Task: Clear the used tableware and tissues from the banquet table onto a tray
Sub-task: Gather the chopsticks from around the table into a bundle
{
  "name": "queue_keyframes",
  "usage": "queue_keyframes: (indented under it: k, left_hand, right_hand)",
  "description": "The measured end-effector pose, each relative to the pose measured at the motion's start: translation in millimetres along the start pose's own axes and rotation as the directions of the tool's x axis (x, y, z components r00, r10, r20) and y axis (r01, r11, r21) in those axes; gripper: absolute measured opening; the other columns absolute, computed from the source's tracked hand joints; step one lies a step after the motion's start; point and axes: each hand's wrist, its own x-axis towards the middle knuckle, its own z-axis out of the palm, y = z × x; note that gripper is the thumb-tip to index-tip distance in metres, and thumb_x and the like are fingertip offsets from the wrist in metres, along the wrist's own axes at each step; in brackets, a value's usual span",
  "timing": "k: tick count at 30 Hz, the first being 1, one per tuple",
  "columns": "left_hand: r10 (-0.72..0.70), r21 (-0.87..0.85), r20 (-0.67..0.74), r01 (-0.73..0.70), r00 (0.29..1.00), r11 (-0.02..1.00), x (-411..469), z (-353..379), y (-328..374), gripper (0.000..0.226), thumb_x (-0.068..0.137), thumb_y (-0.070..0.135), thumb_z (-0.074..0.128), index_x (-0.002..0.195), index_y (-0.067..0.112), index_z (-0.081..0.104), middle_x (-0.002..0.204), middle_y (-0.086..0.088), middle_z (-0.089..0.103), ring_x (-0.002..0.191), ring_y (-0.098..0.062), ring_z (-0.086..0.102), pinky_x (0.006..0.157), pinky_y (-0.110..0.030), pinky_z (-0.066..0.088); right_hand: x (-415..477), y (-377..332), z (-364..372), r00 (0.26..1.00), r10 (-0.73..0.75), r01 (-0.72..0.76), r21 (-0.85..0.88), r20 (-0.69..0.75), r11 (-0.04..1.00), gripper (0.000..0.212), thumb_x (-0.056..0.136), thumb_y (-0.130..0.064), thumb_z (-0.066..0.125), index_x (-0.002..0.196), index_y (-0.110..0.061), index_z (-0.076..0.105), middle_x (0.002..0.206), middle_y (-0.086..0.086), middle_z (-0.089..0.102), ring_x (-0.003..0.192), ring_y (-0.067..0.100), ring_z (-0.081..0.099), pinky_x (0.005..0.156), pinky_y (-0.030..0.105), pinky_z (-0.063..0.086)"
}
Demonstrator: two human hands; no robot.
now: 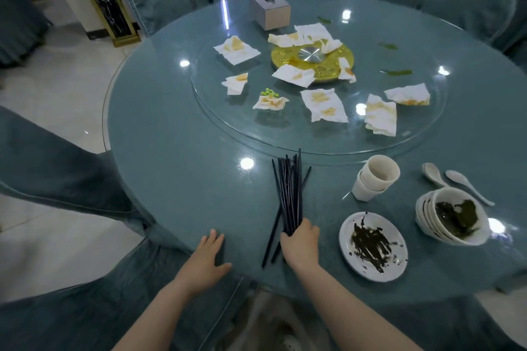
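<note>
Fingers (311,229) of the right hand (299,239) curled round the near end of a bundle of black chopsticks (291,185), which lies on the tabletop (185,179). The bundle's long axis runs straight away from the person, its far tips fanning out just short of the glass turntable (216,122). One or two sticks on the left of the bundle appear to lie outside the grip. The left hand (209,256) rests flat, fingers straight, on the tabletop edge near the bundle, holding nothing. It is the nearer hand for gathering those strays. To the right of the gripping hand are a soiled plate (346,225), stacked cups (376,179), nested bowls (422,208) and two spoons (433,174). Stained tissues (323,104) lie scattered on the turntable, beyond the chopstick tips. No tray is in view.
</note>
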Motion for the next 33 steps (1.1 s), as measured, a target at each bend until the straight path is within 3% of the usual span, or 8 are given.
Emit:
queue_keyframes:
  k: [6, 15, 19, 24, 27, 33]
  left_hand:
    - [0.035, 0.012, 0.018, -0.036, 0.999, 0.999, -3, -5, -1, 0.077, 0.096, 0.037, 0.052, 0.154, 0.017, 0.005, 0.160, -0.003, -0.011, 0.148, -0.019, -0.007, 0.117, -0.031, 0.006]
    - [0.059, 0.009, 0.012, -0.059, 0.998, 0.998, -7, -6, -2, 0.075, 0.096, 0.035, 0.054, 0.154, 0.019, 0.009, 0.161, 0.000, -0.008, 0.148, -0.017, -0.005, 0.118, -0.032, 0.008]
    - [0.059, -0.003, 0.027, -0.059, 0.998, 0.998, -10, -9, -4, 0.073, 0.095, 0.035, 0.054, 0.153, 0.018, 0.013, 0.161, 0.000, -0.003, 0.148, -0.016, -0.001, 0.118, -0.032, 0.009]
    - [0.046, -0.224, -0.032, -0.052, 0.998, 0.973, -29, -16, -6, 0.066, 0.094, 0.033, 0.057, 0.150, 0.019, 0.026, 0.154, -0.002, 0.033, 0.140, -0.017, 0.033, 0.111, -0.030, 0.028]
    - [0.066, -0.397, -0.110, -0.105, 0.992, 0.912, -49, -17, -2, 0.058, 0.094, 0.025, 0.058, 0.147, 0.018, 0.034, 0.148, -0.004, 0.042, 0.133, -0.020, 0.041, 0.108, -0.033, 0.034]
    - [0.216, -0.549, -0.197, -0.290, 0.956, 0.783, -96, -18, 16, 0.040, 0.094, 0.014, 0.057, 0.134, 0.017, 0.050, 0.128, 0.004, 0.058, 0.115, -0.009, 0.053, 0.094, -0.020, 0.037]
  right_hand:
    - [-2, 10, -4, 0.992, -0.050, 0.043, -0.062, -0.116, 0.997, 0.051, 0.089, -0.028, 0.061, 0.132, -0.007, 0.046, 0.129, 0.014, 0.044, 0.119, 0.032, 0.044, 0.103, 0.039, 0.038]
    - [-12, 37, -14, 0.982, -0.151, 0.117, -0.263, -0.114, 0.958, 0.028, 0.095, -0.031, 0.050, 0.114, -0.012, 0.056, 0.125, 0.012, 0.048, 0.115, 0.030, 0.042, 0.097, 0.035, 0.035]
    - [-16, 38, -20, 0.982, -0.157, 0.130, -0.235, -0.102, 0.963, 0.035, 0.096, -0.028, 0.047, 0.124, -0.008, 0.053, 0.128, 0.017, 0.049, 0.119, 0.034, 0.044, 0.103, 0.037, 0.033]
    - [-41, 39, -30, 0.980, -0.176, 0.161, -0.151, -0.091, 0.975, 0.045, 0.096, -0.024, 0.050, 0.138, -0.008, 0.046, 0.135, 0.016, 0.050, 0.126, 0.030, 0.046, 0.105, 0.036, 0.035]
    - [-70, 41, -34, 0.979, -0.176, 0.170, -0.062, -0.106, 0.983, 0.045, 0.094, -0.021, 0.055, 0.136, -0.008, 0.049, 0.135, 0.012, 0.055, 0.124, 0.025, 0.051, 0.105, 0.034, 0.038]
    - [-146, 73, -45, 0.975, -0.164, 0.174, 0.061, -0.147, 0.983, 0.037, 0.093, -0.017, 0.059, 0.130, -0.012, 0.057, 0.125, 0.003, 0.064, 0.111, 0.014, 0.060, 0.098, 0.023, 0.041]
